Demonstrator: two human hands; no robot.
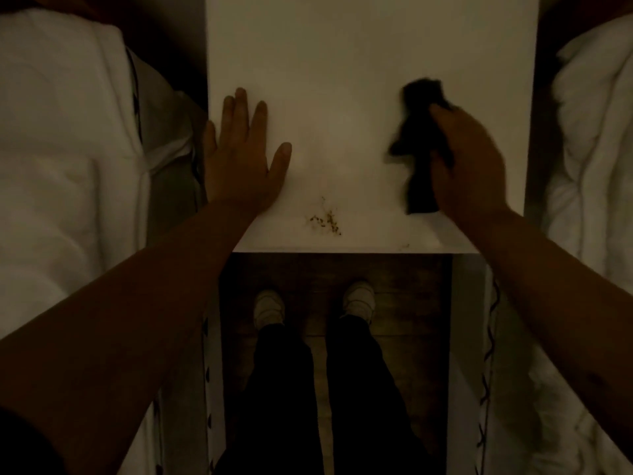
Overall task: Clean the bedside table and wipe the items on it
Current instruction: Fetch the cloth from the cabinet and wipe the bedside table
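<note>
meanwhile crumbs (pixel 325 219) near table (pixel 342 63) edge | left hand (pixel 239 159) flat | right hand (pixel 469 166) grips cloth (pixel 416 142)

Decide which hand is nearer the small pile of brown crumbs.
Left. The left hand lies flat just up-left of the crumbs; the right hand, gripping a black cloth, is farther right.

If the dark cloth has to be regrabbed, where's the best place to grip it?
Take the dark cloth at its bunched middle, from above and the right, where the right hand already holds it. Its loose ends trail toward the table's back and front edge, so a middle hold keeps both under control.
</note>
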